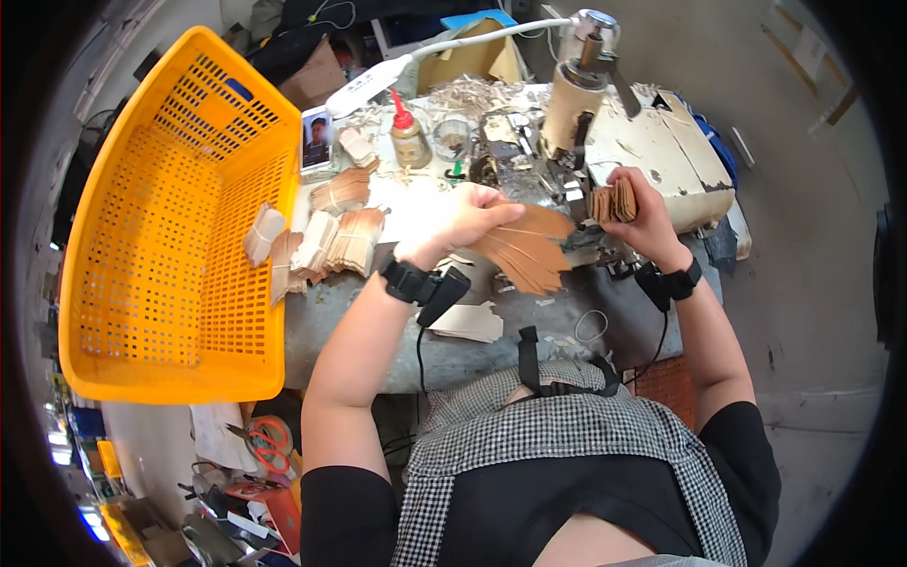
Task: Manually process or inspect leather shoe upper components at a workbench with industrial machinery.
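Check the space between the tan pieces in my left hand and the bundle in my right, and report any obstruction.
Nothing visible stands between the fanned tan pieces in your left hand and the brown bundle in your right hand; only a narrow gap parts them. Metal machine parts show behind it, depth unclear.

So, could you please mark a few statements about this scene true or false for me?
1. The left hand holds fanned-out tan pieces. True.
2. The right hand is empty. False: it grips a compact bundle of brown pieces.
3. The bottle on the workbench has a red top. True.
4. The yellow basket is on the person's right. False: it is on their left.
5. A black strap goes around the right wrist. True.
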Motion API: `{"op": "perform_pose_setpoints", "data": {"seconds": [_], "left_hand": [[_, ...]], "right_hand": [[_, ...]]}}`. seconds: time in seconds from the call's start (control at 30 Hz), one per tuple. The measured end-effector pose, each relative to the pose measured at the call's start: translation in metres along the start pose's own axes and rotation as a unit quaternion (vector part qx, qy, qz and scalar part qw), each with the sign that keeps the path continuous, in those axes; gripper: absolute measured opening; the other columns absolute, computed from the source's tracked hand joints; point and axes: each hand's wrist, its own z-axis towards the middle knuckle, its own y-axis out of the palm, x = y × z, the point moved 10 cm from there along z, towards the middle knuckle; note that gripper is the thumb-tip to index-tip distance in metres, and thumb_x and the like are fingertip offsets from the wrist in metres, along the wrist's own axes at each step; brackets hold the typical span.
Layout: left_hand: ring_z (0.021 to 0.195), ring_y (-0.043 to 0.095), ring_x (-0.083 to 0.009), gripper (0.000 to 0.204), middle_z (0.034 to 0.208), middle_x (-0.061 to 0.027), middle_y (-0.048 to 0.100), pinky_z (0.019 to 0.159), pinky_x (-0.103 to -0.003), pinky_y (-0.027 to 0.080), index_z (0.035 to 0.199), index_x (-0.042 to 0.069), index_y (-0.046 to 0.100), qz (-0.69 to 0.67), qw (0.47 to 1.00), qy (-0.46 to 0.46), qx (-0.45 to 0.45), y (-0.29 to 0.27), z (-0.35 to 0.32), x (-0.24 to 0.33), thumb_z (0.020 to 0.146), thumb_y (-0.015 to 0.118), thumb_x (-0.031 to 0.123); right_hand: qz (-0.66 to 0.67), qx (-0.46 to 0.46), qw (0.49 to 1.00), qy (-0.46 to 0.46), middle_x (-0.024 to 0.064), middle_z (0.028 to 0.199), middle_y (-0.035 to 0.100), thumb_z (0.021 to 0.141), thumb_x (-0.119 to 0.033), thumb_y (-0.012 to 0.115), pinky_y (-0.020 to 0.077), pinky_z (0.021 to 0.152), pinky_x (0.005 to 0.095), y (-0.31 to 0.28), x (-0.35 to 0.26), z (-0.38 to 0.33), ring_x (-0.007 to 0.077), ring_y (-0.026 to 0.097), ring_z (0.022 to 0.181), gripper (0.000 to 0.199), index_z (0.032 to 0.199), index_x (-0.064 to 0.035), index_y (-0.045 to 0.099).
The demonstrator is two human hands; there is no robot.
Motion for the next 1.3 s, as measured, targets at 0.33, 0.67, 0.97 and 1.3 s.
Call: {"op": "perform_pose_setpoints", "data": {"seconds": [0.33,0.67,0.97,1.3], "left_hand": [[0.058,0.053,-0.006,0.033,0.069,0.0014,0.063,0.055,-0.024,0.044,0.084,0.003,0.068,0.027,0.999,0.031,-0.022,0.027,-0.001,0.024,0.083,0.073,0.036],[0.063,0.058,-0.0043,0.029,0.077,0.0,0.068,0.058,-0.022,0.046,0.089,0.002,0.07,0.081,0.994,-0.051,0.048,0.003,-0.018,0.038,0.087,0.071,0.031],[0.071,0.057,-0.0017,0.018,0.081,0.0039,0.065,0.063,-0.018,0.044,0.09,0.008,0.064,-0.085,0.993,0.006,-0.077,0.018,-0.007,0.008,0.088,0.071,0.024],[0.066,0.054,0.0005,0.019,0.075,0.0071,0.064,0.06,-0.018,0.043,0.081,0.006,0.066,-0.119,0.992,0.032,0.008,0.004,-0.015,0.02,0.089,0.068,0.023]], "right_hand": [[-0.048,-0.06,0.996,-0.045,0.0097,0.103,0.054,0.062,0.001,0.076,0.0437,0.085,0.0362,0.007,-0.01,0.001,0.0276,0.053,0.1,0.051,0.106,-0.0041,0.051],[0.008,-0.001,1.0,-0.007,0.0114,0.099,0.054,0.062,-0.001,0.075,0.0446,0.083,0.0359,-0.001,0.002,-0.002,0.0304,0.053,0.095,0.049,0.105,-0.0043,0.053],[-0.016,-0.014,1.0,-0.001,0.0102,0.099,0.054,0.06,-0.001,0.077,0.0448,0.082,0.0352,0.001,0.005,-0.004,0.0292,0.053,0.094,0.049,0.103,-0.0047,0.052],[-0.021,0.016,1.0,-0.008,0.0116,0.094,0.055,0.059,0.0,0.076,0.0453,0.08,0.0348,-0.004,0.0,-0.002,0.0304,0.054,0.089,0.048,0.101,-0.0032,0.053]]}}
